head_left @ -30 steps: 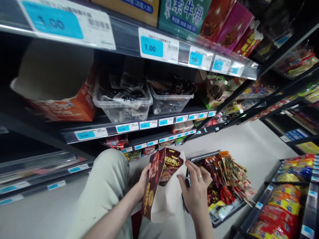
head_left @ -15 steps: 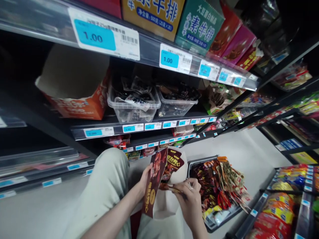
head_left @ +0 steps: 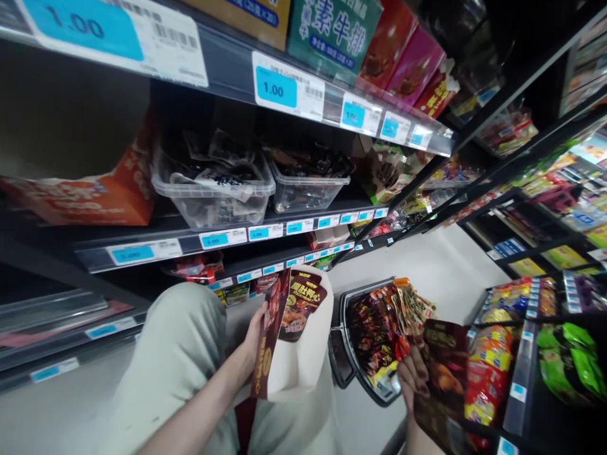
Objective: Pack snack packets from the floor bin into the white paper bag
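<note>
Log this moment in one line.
left hand: holding open maroon-white cardboard box; right hand: holding flat brown printed piece; black basket: on pale floor

Left hand (head_left: 254,338) gripping near center, fingers mostly hidden; left forearm (head_left: 199,401) reaches forward, crossing in front of left leg (head_left: 173,341), knee bent. Right hand (head_left: 411,374) well apart, out to the right, fingers bent, also gripping. Right forearm (head_left: 417,440) mostly out of view.
</note>
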The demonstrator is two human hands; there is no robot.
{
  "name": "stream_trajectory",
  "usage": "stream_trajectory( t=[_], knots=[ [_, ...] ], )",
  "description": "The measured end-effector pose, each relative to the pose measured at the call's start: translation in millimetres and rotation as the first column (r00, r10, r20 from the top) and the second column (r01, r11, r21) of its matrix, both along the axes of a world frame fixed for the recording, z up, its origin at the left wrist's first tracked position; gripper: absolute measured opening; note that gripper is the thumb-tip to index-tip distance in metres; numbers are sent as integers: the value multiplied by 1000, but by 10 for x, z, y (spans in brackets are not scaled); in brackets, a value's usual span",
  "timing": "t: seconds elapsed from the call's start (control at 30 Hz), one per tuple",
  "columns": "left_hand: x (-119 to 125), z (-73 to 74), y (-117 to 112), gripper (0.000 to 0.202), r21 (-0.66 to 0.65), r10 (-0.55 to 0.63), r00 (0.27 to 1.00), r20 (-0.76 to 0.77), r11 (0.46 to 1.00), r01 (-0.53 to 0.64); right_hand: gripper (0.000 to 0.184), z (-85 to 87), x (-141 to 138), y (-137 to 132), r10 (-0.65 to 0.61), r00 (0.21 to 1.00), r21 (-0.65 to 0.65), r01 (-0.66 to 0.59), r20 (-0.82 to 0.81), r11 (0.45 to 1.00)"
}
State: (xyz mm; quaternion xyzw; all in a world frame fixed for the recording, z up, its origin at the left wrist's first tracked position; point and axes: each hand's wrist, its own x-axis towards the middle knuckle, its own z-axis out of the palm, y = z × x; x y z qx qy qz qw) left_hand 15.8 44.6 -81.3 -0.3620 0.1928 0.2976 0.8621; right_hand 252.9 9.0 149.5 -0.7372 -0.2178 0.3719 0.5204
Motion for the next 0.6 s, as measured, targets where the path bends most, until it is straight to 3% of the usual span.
stream_trajectory(
  t=[0.07,0.1,0.13,0.17,0.2,0.27,0.33,0.4,0.47,0.53,0.6],
  knots=[
    [-4,25,6,53,-5,-13,1000,-22,1000,13,23,108,397,-203,-138,935,-161,199,327,967],
    [-4,37,9,50,-1,1,999,-41,1000,-1,25,139,585,-304,-129,856,-252,287,501,924],
    [-2,49,10,47,8,21,998,-61,1000,-20,25,151,759,-401,-42,759,-372,365,650,854],
    [0,60,11,45,16,36,996,-77,999,-35,23,141,916,-494,109,645,-491,449,756,746],
    [3,68,9,44,25,51,994,-93,998,-49,21,108,1057,-580,288,550,-592,520,784,616],
    [8,75,0,42,36,68,990,-121,997,-64,24,-12,1285,-726,551,484,-720,582,680,378],
    [9,65,-16,41,37,79,984,-158,997,-74,31,-183,1452,-827,623,512,-772,583,591,253],
    [6,40,-38,41,33,83,978,-191,996,-78,31,-375,1572,-883,603,560,-791,574,568,212],
    [2,4,-60,41,17,64,977,-203,998,-62,26,-561,1653,-913,562,596,-798,561,573,218],
    [1,-26,-77,43,9,49,982,-182,999,-49,20,-717,1704,-939,529,619,-804,538,581,253],
    [5,-37,-82,45,7,53,986,-160,999,-52,17,-817,1730,-983,500,613,-788,523,612,323]
  ],
)
